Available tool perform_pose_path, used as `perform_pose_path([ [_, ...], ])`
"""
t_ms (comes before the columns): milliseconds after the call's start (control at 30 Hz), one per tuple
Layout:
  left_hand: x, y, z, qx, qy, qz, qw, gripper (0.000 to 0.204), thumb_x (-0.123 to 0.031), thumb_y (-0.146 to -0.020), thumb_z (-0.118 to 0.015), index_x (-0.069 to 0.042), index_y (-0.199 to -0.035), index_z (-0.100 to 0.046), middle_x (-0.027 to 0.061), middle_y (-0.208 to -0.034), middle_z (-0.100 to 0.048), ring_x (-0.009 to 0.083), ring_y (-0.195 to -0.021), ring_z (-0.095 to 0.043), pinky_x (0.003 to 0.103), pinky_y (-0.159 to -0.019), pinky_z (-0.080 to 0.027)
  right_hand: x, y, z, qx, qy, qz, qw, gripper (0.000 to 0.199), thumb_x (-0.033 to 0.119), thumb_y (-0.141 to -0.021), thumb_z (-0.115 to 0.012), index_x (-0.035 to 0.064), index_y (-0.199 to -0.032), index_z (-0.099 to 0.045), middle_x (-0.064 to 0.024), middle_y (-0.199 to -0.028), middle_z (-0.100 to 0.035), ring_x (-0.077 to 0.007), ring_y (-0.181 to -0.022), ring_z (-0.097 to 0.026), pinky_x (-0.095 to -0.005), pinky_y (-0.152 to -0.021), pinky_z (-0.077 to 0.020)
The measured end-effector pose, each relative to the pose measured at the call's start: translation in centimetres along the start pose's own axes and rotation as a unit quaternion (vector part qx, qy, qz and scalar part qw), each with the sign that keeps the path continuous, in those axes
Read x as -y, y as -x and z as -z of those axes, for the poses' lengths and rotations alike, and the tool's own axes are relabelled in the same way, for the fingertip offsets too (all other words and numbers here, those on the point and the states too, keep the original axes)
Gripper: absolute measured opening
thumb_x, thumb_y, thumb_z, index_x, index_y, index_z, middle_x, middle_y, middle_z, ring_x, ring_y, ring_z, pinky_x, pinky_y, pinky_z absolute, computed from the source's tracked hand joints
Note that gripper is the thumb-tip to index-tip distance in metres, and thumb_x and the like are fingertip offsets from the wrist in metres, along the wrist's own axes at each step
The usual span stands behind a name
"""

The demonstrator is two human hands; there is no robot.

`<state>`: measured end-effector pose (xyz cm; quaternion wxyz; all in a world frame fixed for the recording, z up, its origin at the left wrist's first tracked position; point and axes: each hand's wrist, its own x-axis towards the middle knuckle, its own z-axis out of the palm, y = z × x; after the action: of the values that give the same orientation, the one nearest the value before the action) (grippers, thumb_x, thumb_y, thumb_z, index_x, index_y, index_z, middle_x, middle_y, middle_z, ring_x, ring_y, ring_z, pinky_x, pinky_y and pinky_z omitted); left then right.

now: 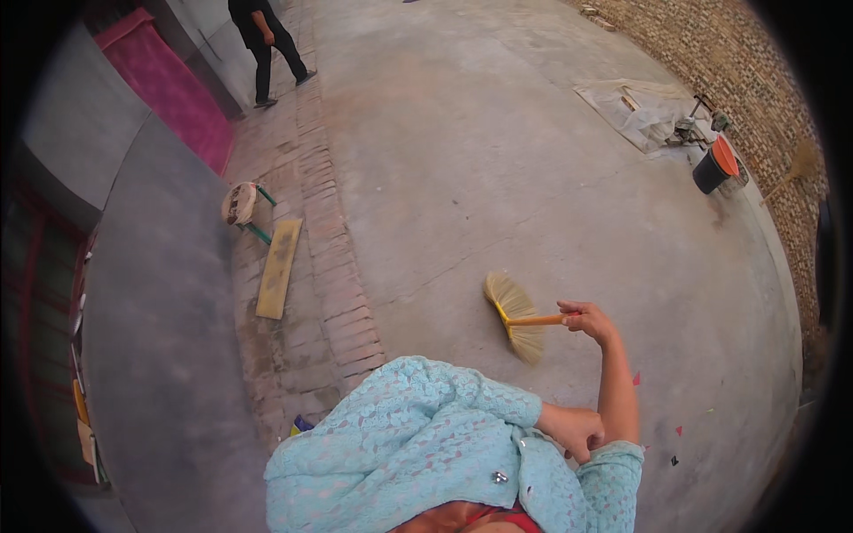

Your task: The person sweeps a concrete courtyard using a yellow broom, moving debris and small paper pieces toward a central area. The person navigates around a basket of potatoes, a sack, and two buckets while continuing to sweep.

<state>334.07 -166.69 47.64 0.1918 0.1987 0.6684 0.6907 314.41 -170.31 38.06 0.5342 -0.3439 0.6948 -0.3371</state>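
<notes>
My right hand [584, 320] is closed around the short orange handle of a broom [517, 318]. Its fan of pale straw, bound in yellow, points left over the grey concrete; whether the bristles touch the ground I cannot tell. My left hand [582, 433] reaches across my body to the crook of my right arm. Its fingers curl at the cuff of the light blue lace right sleeve [611, 471], partly hidden against the arm.
Small red scraps [679, 431] lie right of my arm. A stool [240, 204] and a yellowish board [279, 268] are on the brick strip at left. Another person [265, 40] stands beyond them. A black-and-orange bucket [716, 165] and white sheeting [635, 111] lie by the far-right brick surface.
</notes>
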Motion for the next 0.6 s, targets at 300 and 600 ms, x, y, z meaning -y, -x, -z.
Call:
perform_pose_path([
  [300, 1.2, -0.7, 0.1, 0.018, -0.061, 0.018, 0.998, 0.015, -0.012, -0.061, -0.068, -0.002, -0.063, -0.057, 0.0081, -0.057, -0.058, 0.0159, -0.05, -0.056, 0.03, -0.047, -0.043, 1.1, 0.6, -0.1, 0.012, -0.005, -0.01, 1.0, 0.049, 0.008, -0.073, -0.056, 0.0031, -0.12, -0.044, -0.0131, -0.111, -0.05, -0.0173, -0.092, -0.051, -0.0288, -0.075, -0.0462],
  [600, 3.1, -0.3, 0.8, -0.24, -0.23, 0.008, 0.943, 0.012, -0.011, -0.064, -0.062, -0.003, -0.063, -0.053, 0.0119, -0.063, -0.056, 0.0295, -0.066, -0.056, 0.041, -0.058, -0.042, -0.1, 0.4, 1.2, 0.003, 0.028, -0.027, 0.999, 0.045, 0.007, -0.072, -0.058, 0.0042, -0.116, -0.049, -0.0095, -0.103, -0.054, -0.015, -0.086, -0.052, -0.0282, -0.075, -0.0464],
])
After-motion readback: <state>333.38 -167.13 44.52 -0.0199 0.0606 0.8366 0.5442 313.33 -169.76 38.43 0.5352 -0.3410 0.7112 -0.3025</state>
